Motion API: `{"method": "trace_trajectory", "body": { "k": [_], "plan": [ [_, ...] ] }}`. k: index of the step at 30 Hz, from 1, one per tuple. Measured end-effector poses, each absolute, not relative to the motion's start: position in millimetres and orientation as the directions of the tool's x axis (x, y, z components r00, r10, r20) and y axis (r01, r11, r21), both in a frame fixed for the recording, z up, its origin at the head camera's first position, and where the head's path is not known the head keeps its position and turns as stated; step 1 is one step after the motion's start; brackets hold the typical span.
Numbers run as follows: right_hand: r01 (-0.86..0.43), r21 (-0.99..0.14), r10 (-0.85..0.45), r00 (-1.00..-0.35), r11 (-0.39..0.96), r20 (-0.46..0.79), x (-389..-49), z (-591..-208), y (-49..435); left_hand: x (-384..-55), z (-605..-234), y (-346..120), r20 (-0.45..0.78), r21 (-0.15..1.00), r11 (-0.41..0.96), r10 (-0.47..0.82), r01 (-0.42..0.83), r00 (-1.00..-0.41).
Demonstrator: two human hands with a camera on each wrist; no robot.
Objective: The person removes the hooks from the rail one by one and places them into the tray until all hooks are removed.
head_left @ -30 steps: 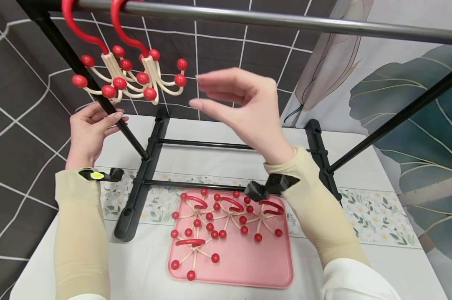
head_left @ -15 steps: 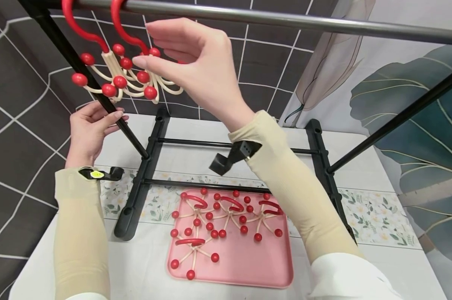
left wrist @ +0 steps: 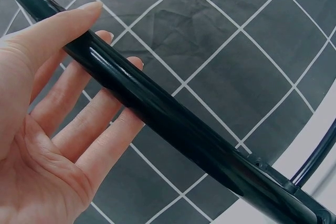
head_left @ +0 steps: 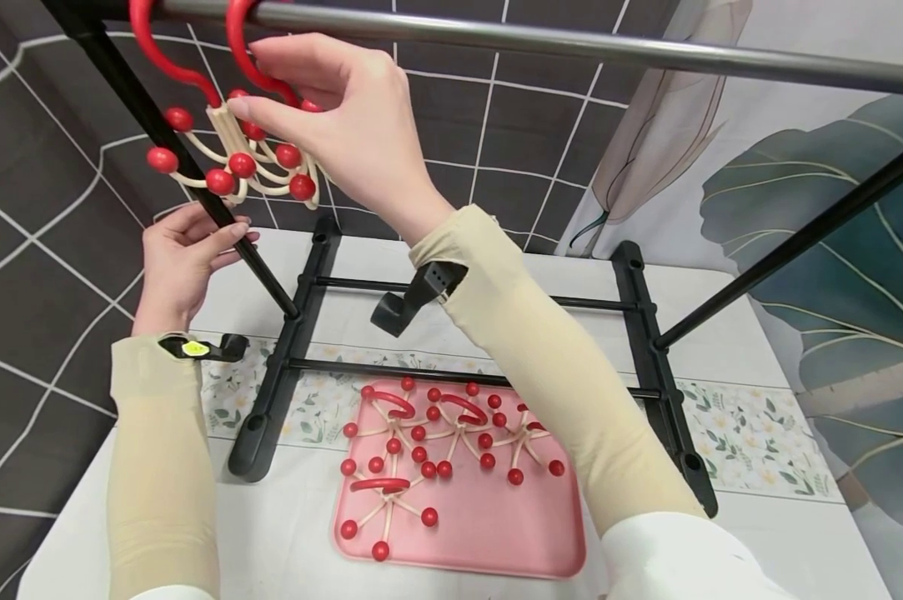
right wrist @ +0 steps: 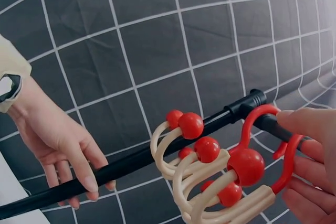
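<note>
Two cream hangers with curved arms, red ball tips and red hooks hang from the metal rail (head_left: 496, 35): a left hanger (head_left: 226, 129) and a right hanger (head_left: 308, 179), partly covered by my right hand. My right hand (head_left: 361, 117) is around the right hanger's red hook (right wrist: 287, 169), thumb and fingers spread apart on either side. The right wrist view shows a gap there, with the fingers behind the hook. My left hand (head_left: 177, 262) holds the rack's slanted black post (left wrist: 152, 100), thumb on one side and fingers on the other.
A pink tray (head_left: 504, 533) on the white table (head_left: 286, 533) bears several more hangers (head_left: 387, 492). The rack's black base bars (head_left: 421, 367) cross behind it. A dark gridded cloth (head_left: 451, 117) hangs at the back, and a leaf-patterned curtain (head_left: 834, 208) at the right.
My right hand has moved left and up, from beside the hanging hangers to around the right one's hook. The left hand stays on the post.
</note>
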State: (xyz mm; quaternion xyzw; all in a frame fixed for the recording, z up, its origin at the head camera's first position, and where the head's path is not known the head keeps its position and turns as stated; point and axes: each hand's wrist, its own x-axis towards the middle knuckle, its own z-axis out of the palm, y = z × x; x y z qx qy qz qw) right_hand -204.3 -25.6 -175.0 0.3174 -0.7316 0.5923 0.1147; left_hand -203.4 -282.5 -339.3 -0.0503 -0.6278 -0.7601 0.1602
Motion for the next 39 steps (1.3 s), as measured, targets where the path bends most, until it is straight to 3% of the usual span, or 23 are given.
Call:
{"method": "trace_trajectory", "body": {
  "k": [10,24,30,35,39],
  "plan": [
    [-0.646,-0.751,-0.307,-0.748,0.134,0.589,-208.4,-173.3,-25.4,-205.6,-340.6,-283.3,0.286,0.931,-0.183,-0.170,0.315,-0.943],
    [-0.714,-0.684,-0.157,-0.700,0.151,0.696,-203.6,-175.6,-2.1,-203.8,-340.7,-283.3,0.269,0.946,-0.139,-0.172,0.294,-0.948],
    [-0.760,-0.621,-0.116,-0.646,0.191,0.755,-202.5,-176.9,10.6,-203.5,-341.1,-283.9,0.277,0.942,-0.148,-0.167,0.302,-0.946],
    [-0.727,-0.658,-0.059,-0.679,0.196,0.732,-201.3,-177.4,17.2,-203.2,-340.6,-284.2,0.283,0.938,-0.155,-0.164,0.308,-0.945],
    [-0.747,-0.642,-0.020,-0.654,0.173,0.756,-201.8,-180.4,20.9,-202.6,-340.4,-284.2,0.282,0.938,-0.157,-0.166,0.308,-0.945]
  ]
}}
